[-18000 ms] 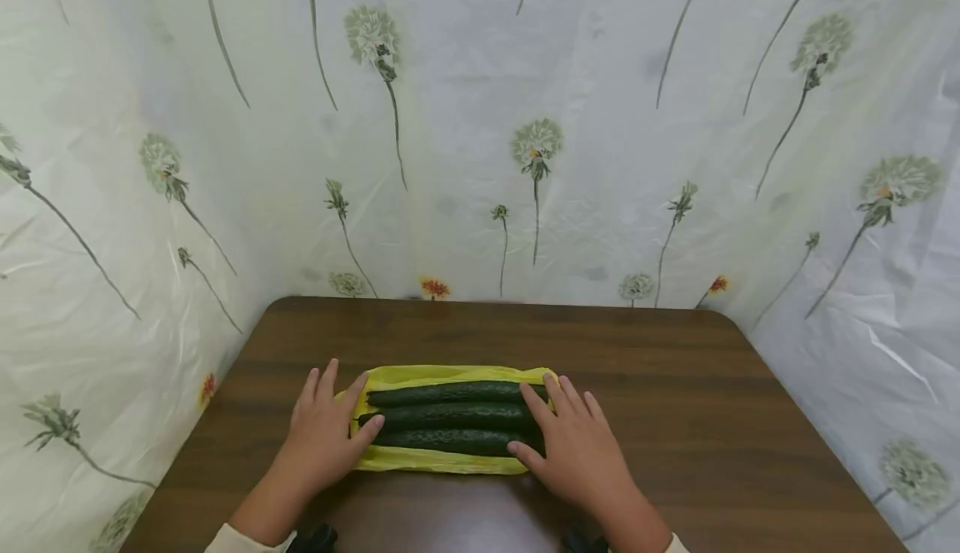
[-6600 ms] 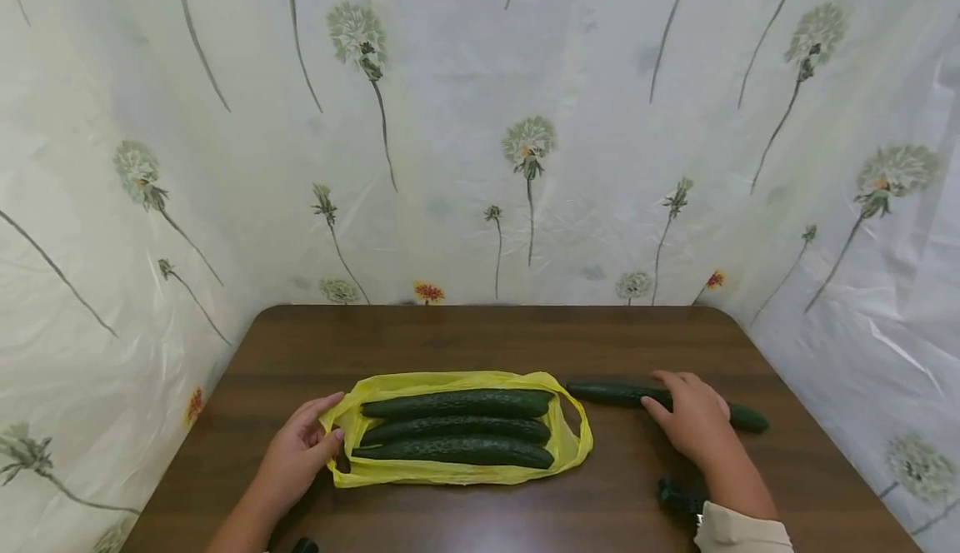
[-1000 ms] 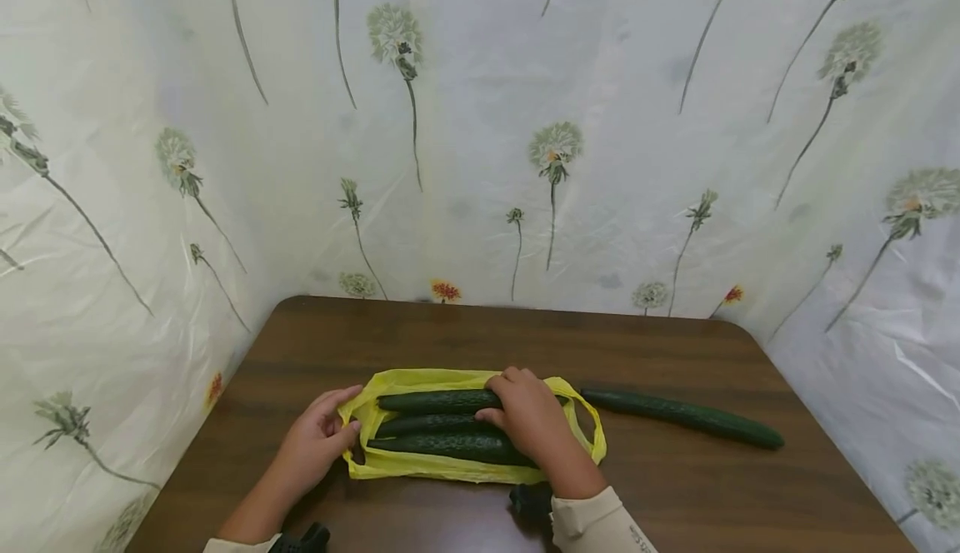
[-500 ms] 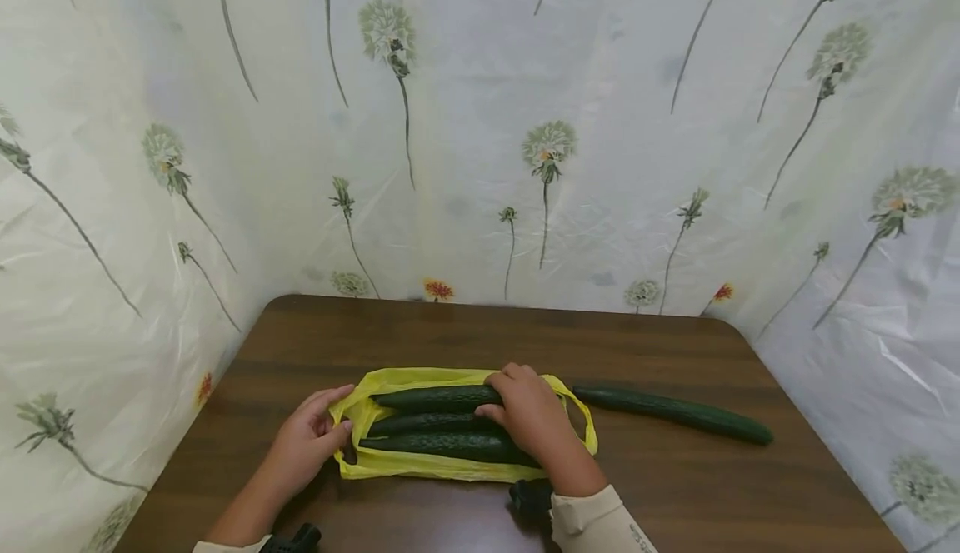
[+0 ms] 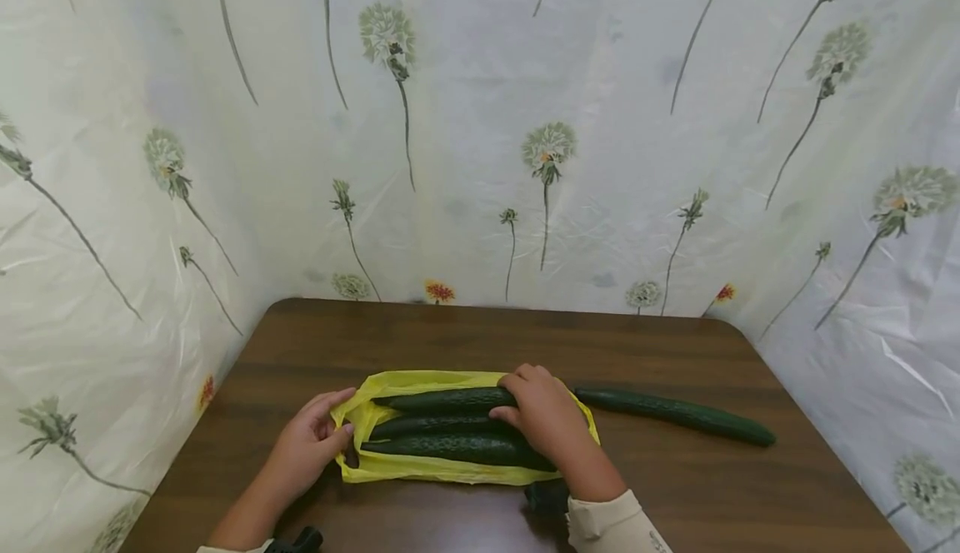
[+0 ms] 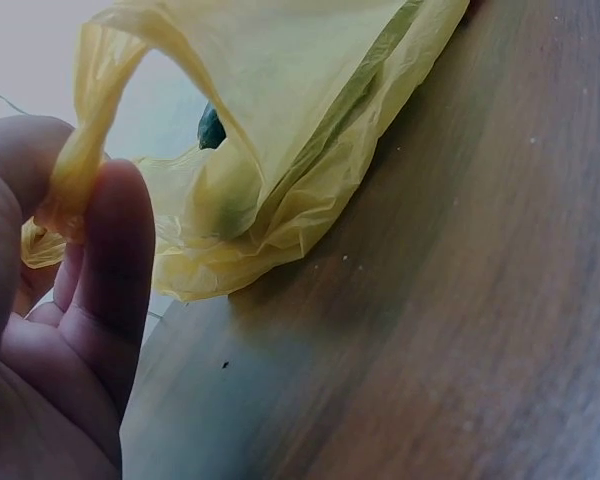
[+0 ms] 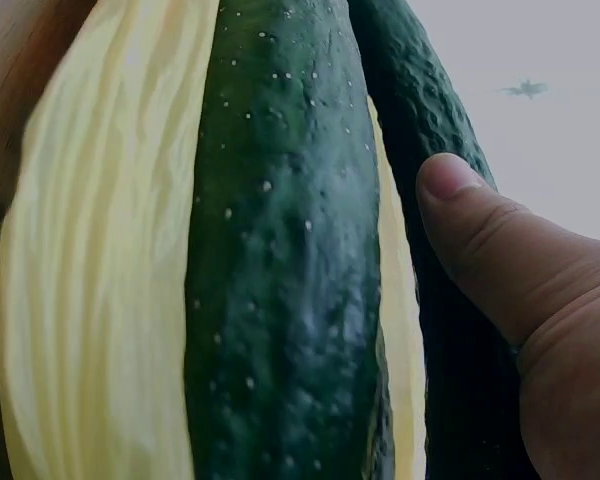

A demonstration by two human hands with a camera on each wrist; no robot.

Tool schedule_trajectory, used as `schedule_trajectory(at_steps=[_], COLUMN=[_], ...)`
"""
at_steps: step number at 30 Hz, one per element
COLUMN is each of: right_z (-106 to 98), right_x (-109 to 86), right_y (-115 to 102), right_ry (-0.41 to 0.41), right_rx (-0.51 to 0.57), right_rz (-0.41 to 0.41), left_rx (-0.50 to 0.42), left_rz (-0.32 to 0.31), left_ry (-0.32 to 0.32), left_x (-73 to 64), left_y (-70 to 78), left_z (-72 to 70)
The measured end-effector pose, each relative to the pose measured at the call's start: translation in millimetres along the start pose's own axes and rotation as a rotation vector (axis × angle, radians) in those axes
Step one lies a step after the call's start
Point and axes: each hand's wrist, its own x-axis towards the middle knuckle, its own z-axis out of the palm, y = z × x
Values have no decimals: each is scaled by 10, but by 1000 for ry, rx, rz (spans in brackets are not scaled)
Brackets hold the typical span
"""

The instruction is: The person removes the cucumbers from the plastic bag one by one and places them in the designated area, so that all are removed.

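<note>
A yellow plastic bag (image 5: 450, 380) lies on its side, its upper part opened out around three dark green cucumbers. Between thumb and fingers, my left hand (image 5: 303, 436) pinches the bag's twisted handle (image 6: 75, 195) at the left end. My right hand (image 5: 547, 415) curls over the far cucumber (image 5: 442, 400) near its right end, the thumb lying along it. Beside that one are the middle cucumber (image 5: 442, 426) and the near cucumber (image 5: 457, 450); my right hand hides parts of their right ends. The right wrist view shows a bumpy cucumber (image 7: 280, 240) close up.
A fourth, loose cucumber (image 5: 678, 414) lies on the table to the right, its left tip close to the bag. The brown wooden table (image 5: 420, 511) has rounded far corners. A floral curtain (image 5: 465, 120) surrounds it at the back and sides.
Over the last half second my right hand slid slightly right along the far cucumber. Earlier it held the loose cucumber on the right; first, both hands lay over the bag with no cucumber outside.
</note>
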Motion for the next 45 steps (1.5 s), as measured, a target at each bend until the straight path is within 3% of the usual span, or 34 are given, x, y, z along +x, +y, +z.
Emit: schedule_trajectory(at_steps=[18,25,32,45], right_z=[-98,-91,-157,-184], right_x=[-129,-185,-198,-277], right_y=[210,318,467,601], right_ry=[-8,-33,11,6], right_rx=[47,82,103,100], right_rz=[54,72,95,137], left_rx=[25,10,-19,-19], left_rz=[18,-2,-7,5], left_ry=[14,8,5,14], left_x=[12,-34,-7,-4], left_y=[6,-9,22,-3], left_z=[-12,-11,-6,-1])
